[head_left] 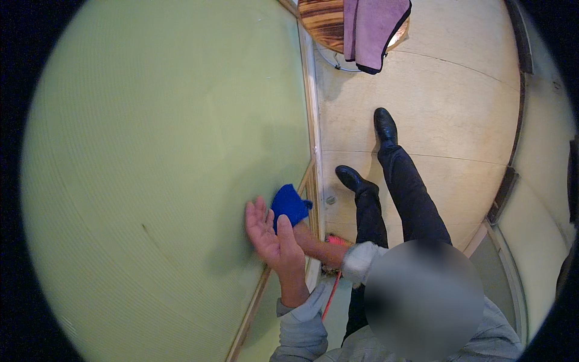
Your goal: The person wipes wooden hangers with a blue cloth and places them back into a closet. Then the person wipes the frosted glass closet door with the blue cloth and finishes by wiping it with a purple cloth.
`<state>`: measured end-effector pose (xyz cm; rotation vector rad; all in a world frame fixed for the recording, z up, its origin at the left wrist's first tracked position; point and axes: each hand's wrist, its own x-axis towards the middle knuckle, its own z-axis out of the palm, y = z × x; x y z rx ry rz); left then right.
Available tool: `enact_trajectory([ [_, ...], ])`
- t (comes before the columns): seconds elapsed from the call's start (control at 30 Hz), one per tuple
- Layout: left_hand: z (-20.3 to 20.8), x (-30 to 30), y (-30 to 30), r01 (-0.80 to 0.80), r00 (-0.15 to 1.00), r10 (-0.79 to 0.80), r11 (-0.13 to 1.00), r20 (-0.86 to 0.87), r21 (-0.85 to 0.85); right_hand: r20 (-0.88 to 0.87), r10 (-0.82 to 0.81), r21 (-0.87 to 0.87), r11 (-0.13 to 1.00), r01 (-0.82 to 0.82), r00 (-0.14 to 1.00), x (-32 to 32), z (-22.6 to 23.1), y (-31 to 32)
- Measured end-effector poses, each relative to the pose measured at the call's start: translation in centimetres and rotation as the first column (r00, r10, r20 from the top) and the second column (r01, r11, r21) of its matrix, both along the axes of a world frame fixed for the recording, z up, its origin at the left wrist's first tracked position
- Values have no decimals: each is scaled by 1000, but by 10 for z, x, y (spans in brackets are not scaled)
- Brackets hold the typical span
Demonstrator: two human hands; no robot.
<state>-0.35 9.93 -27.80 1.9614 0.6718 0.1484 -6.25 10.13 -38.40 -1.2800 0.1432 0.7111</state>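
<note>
My left hand point(271, 238) is raised beside the pale green ribbed panel point(151, 151), palm up and fingers spread, with nothing in it. Just behind it, a blue cloth point(289, 205) lies bunched against the panel near its wooden edge strip. My right hand point(303, 235) reaches in from the right and meets the lower part of this cloth, which it appears to grip. Its fingers are mostly hidden by the cloth and by my left thumb.
At the top, a purple cloth point(374, 30) with black edging drapes over a round wood-grain stool point(322, 27). A broom with red bristles point(338, 240) and a red handle point(330, 298) leans under my right arm. My black shoes point(385, 125) stand on the light floor point(446, 102).
</note>
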Motion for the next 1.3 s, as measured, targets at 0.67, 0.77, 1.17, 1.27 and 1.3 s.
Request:
enact_trajectory([
  [0.67, 10, -13, -2, -4, 1000, 4, 1000, 30, -4, 412, 109, -315, 949, 30, 905, -30, -69, 12],
  [0.77, 10, -13, -1, 19, 999, -20, 1000, -40, -11, 335, -66, -44, 995, 85, 940, -26, -31, -20],
  [1.17, -24, -7, -18, -130, 912, 10, 955, -411, -266, 282, 201, -115, 978, -175, 938, 52, 25, -127],
  [1.27, -34, -1, -18, -271, 880, 67, 884, -470, -381, 311, 405, -221, 911, -349, 860, 58, 23, -152],
  [1.3, -43, -5, -14, -303, 871, 73, 858, -485, -415, 245, 457, -151, 889, -432, 855, 74, 38, -167],
])
